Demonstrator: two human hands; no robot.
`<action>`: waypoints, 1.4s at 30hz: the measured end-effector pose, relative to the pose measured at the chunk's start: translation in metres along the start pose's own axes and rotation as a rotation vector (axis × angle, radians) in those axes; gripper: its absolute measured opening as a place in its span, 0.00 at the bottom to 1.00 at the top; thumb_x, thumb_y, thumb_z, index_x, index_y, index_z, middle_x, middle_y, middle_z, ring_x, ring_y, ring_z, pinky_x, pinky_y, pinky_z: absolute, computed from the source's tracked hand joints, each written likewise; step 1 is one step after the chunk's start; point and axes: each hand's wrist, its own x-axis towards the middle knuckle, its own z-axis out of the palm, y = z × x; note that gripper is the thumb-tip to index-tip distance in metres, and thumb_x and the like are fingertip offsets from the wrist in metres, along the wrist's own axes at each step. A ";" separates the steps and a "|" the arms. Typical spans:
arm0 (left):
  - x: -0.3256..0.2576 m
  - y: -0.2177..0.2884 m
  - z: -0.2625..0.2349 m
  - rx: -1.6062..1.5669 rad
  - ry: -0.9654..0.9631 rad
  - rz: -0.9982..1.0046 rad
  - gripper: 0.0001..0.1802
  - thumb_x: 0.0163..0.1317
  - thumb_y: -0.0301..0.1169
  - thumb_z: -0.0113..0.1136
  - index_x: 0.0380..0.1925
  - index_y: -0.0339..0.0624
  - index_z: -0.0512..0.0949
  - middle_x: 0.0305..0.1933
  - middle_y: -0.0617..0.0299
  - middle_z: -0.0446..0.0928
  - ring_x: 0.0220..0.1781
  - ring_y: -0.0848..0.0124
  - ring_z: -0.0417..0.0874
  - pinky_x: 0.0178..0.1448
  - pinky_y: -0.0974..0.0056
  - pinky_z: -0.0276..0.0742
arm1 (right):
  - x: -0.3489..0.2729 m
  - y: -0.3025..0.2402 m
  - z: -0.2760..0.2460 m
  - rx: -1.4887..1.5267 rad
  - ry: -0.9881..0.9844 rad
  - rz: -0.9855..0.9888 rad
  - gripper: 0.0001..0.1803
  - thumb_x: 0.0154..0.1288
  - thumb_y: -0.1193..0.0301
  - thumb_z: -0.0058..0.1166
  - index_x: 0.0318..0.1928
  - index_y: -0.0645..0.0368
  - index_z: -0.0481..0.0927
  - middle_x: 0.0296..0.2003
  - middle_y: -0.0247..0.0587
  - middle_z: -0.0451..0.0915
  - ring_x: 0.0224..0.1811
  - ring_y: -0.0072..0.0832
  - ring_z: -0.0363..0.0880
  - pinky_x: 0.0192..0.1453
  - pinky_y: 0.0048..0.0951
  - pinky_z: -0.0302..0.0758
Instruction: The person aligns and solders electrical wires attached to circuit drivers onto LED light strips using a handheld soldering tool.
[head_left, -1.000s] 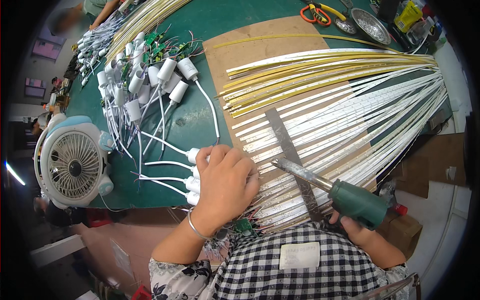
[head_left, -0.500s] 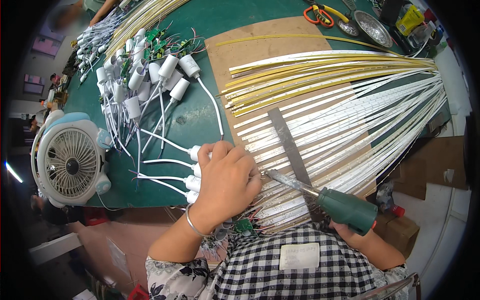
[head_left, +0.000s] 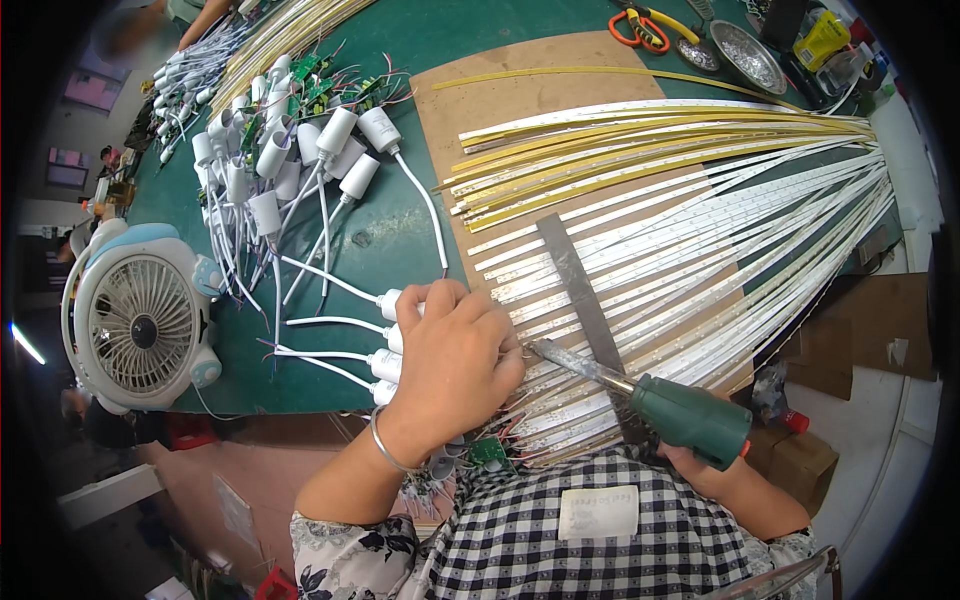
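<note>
My right hand grips a green-handled soldering iron, partly hidden behind the handle. Its tip points left and meets the strip ends beside my left fingertips. My left hand is closed in a pinch at those ends; whatever it pinches is hidden under the fingers. White lamp end caps with white cables lie under and left of that hand. Many white and yellow LED strips fan out to the right, with a dark flat metal bar across them. Small green circuit boards with wires sit below my left hand.
A pile of wired white caps lies at the upper left of the green table. A small fan stands at the left edge. Pliers and a metal bowl are at the far right. Another person's arm shows top left.
The soldering iron's handle has shifted very slightly left. My left hand and the strips stay in place.
</note>
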 end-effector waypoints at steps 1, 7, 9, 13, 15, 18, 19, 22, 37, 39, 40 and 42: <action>0.000 0.000 0.000 -0.002 -0.002 0.003 0.04 0.43 0.29 0.63 0.19 0.48 0.76 0.31 0.65 0.73 0.45 0.62 0.71 0.56 0.52 0.55 | 0.000 0.001 0.000 -0.023 0.005 -0.021 0.17 0.60 0.71 0.62 0.50 0.60 0.83 0.49 0.44 0.83 0.51 0.41 0.81 0.57 0.39 0.74; 0.000 0.000 0.000 0.000 -0.002 0.002 0.04 0.43 0.29 0.63 0.19 0.48 0.76 0.31 0.65 0.73 0.45 0.61 0.71 0.56 0.52 0.56 | -0.001 0.000 -0.006 0.092 0.015 -0.009 0.16 0.61 0.72 0.61 0.50 0.61 0.82 0.48 0.46 0.83 0.50 0.43 0.81 0.56 0.40 0.74; 0.001 0.001 0.001 0.006 0.005 0.005 0.04 0.44 0.29 0.62 0.19 0.48 0.76 0.31 0.65 0.73 0.45 0.61 0.71 0.56 0.52 0.56 | -0.003 0.001 -0.007 0.095 0.052 -0.006 0.16 0.61 0.72 0.61 0.50 0.62 0.82 0.48 0.46 0.83 0.50 0.43 0.80 0.57 0.39 0.73; 0.001 0.002 0.000 0.016 -0.006 -0.002 0.04 0.43 0.29 0.62 0.19 0.48 0.76 0.30 0.65 0.73 0.45 0.61 0.71 0.57 0.52 0.55 | -0.007 0.010 -0.010 -0.170 0.038 -0.176 0.19 0.68 0.70 0.56 0.55 0.67 0.72 0.33 0.43 0.80 0.30 0.28 0.81 0.39 0.30 0.78; 0.000 0.002 0.000 0.015 0.000 -0.002 0.04 0.43 0.29 0.63 0.19 0.48 0.76 0.30 0.65 0.73 0.44 0.61 0.71 0.57 0.52 0.55 | -0.009 0.009 -0.010 -0.203 0.020 -0.187 0.20 0.68 0.70 0.56 0.55 0.67 0.71 0.34 0.43 0.80 0.30 0.28 0.81 0.39 0.30 0.79; 0.000 0.002 0.001 0.018 0.010 -0.004 0.05 0.43 0.29 0.63 0.19 0.48 0.76 0.30 0.65 0.73 0.44 0.61 0.71 0.57 0.52 0.55 | -0.015 0.010 -0.005 -0.004 0.090 0.040 0.18 0.61 0.72 0.61 0.52 0.62 0.82 0.50 0.45 0.82 0.55 0.41 0.76 0.59 0.39 0.71; 0.000 0.002 0.001 0.020 0.015 -0.004 0.05 0.43 0.29 0.63 0.19 0.48 0.75 0.30 0.66 0.73 0.44 0.61 0.71 0.57 0.52 0.55 | -0.016 0.011 -0.004 -0.029 0.086 0.038 0.18 0.61 0.72 0.61 0.51 0.62 0.82 0.50 0.45 0.82 0.55 0.42 0.76 0.59 0.39 0.71; 0.000 0.002 0.002 0.015 0.016 0.005 0.05 0.43 0.29 0.63 0.19 0.48 0.76 0.30 0.66 0.73 0.44 0.61 0.71 0.57 0.52 0.55 | -0.013 0.009 -0.004 -0.022 0.078 0.049 0.17 0.61 0.71 0.62 0.51 0.62 0.82 0.49 0.46 0.82 0.54 0.43 0.76 0.60 0.40 0.71; -0.001 0.004 0.001 0.028 0.026 0.003 0.04 0.44 0.29 0.62 0.20 0.48 0.75 0.30 0.66 0.73 0.44 0.62 0.71 0.58 0.51 0.56 | -0.013 0.008 -0.004 -0.046 0.088 -0.014 0.18 0.61 0.71 0.62 0.51 0.61 0.81 0.50 0.45 0.81 0.55 0.42 0.75 0.60 0.39 0.71; -0.002 0.004 0.001 0.031 0.024 -0.001 0.04 0.44 0.29 0.62 0.20 0.48 0.75 0.30 0.66 0.73 0.44 0.62 0.72 0.58 0.51 0.56 | -0.014 0.009 -0.004 -0.056 0.066 -0.003 0.18 0.61 0.70 0.61 0.51 0.61 0.81 0.50 0.45 0.81 0.55 0.42 0.75 0.60 0.39 0.71; -0.002 0.004 0.001 0.035 0.021 -0.005 0.04 0.44 0.29 0.62 0.20 0.48 0.75 0.29 0.66 0.73 0.44 0.62 0.72 0.58 0.51 0.55 | -0.014 0.008 -0.003 -0.034 0.080 0.011 0.18 0.61 0.70 0.61 0.51 0.61 0.81 0.50 0.44 0.81 0.55 0.42 0.75 0.60 0.39 0.71; -0.002 0.005 0.001 0.036 0.017 -0.007 0.04 0.44 0.29 0.62 0.20 0.48 0.76 0.29 0.67 0.74 0.44 0.62 0.72 0.58 0.51 0.55 | -0.014 0.007 -0.003 -0.011 0.095 0.025 0.18 0.61 0.70 0.61 0.52 0.61 0.81 0.50 0.44 0.81 0.55 0.42 0.75 0.60 0.39 0.71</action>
